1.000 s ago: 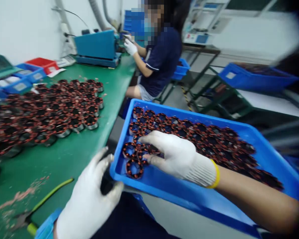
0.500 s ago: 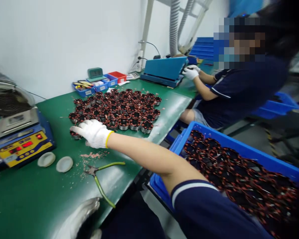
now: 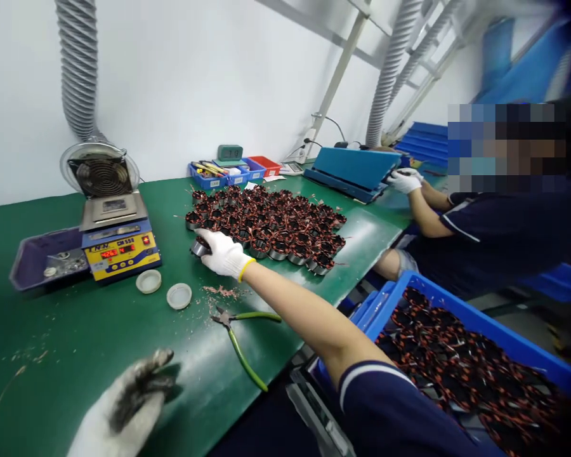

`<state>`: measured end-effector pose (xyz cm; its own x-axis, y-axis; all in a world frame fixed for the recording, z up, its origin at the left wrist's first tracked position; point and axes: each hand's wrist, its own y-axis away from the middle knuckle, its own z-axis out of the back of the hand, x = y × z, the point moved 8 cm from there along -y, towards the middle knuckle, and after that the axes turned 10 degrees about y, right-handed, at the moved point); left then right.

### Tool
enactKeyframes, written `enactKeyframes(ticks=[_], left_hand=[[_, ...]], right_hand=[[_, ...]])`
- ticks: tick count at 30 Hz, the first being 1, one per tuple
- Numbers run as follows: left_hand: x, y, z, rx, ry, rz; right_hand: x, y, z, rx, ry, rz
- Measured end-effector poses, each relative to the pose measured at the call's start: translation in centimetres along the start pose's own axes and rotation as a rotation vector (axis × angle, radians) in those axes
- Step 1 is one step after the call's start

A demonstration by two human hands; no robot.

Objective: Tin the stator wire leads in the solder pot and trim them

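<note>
My right hand [image 3: 223,252], in a white knitted glove with a yellow cuff, is closed around a copper-wound motor stator [image 3: 198,247] at the near left corner of a group of stators [image 3: 278,246] on the green table. Part of the held stator is hidden by my fingers. My left hand [image 3: 131,397], in a glove blackened at palm and fingers, is at the lower left over the table. It holds nothing, its fingers stretched out. Between the hands lie green-handled cutting pliers [image 3: 238,343], spread apart, beside reddish wire scraps [image 3: 223,292].
A solder pot [image 3: 121,247] with a red display stands at the left, two shallow white cups [image 3: 179,296] before it. A blue crate [image 3: 480,320] of stators is at the right. Beyond it a co-worker in white gloves works by a blue fixture [image 3: 352,171]. Small bins [image 3: 214,183] line the wall.
The view has swung left and up, bringing the whole solder pot into sight. My left hand, previously blurred, now shows its fingers outstretched. My right hand stays at the held stator.
</note>
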<state>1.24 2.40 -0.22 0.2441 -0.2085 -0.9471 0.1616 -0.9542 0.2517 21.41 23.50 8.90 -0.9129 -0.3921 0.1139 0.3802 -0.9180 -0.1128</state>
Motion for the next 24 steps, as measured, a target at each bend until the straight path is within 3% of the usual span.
enactKeyframes(ticks=[3, 5, 8, 11, 14, 17, 19, 24], left_hand=[[-1.2, -1.3, -3.0, 0.014, 0.266, 0.161], [-1.8, -1.8, -5.4, 0.042, 0.461, 0.242], [-2.7, -2.0, -5.9, -0.070, 0.639, 0.145], [-2.7, -1.4, -4.2, -0.216, 0.614, 0.062], [-2.8, -0.6, -2.4, -0.298, 0.578, 0.027], [-2.8, -0.5, -2.2, -0.251, 0.533, 0.038], [-3.0, -0.7, -2.4, -0.187, 0.404, -0.014], [-4.1, -0.7, -2.0, -0.048, 0.053, -0.289]], right_hand=[[3.4, 3.6, 1.4, -0.038, -0.110, 0.036], [7.2, 6.8, 2.8, -0.132, -0.334, 0.216], [11.1, 11.2, 4.0, -0.198, -0.489, 0.428], [10.4, 12.7, 2.6, -0.129, -0.708, 0.304], [8.1, 12.6, -0.5, -0.033, -1.152, 0.078], [8.1, 12.5, -4.4, 0.295, -1.549, -0.129], [8.9, 12.7, -5.4, 0.486, -1.603, -0.197], [9.5, 11.9, -3.5, 0.481, -1.596, -0.158]])
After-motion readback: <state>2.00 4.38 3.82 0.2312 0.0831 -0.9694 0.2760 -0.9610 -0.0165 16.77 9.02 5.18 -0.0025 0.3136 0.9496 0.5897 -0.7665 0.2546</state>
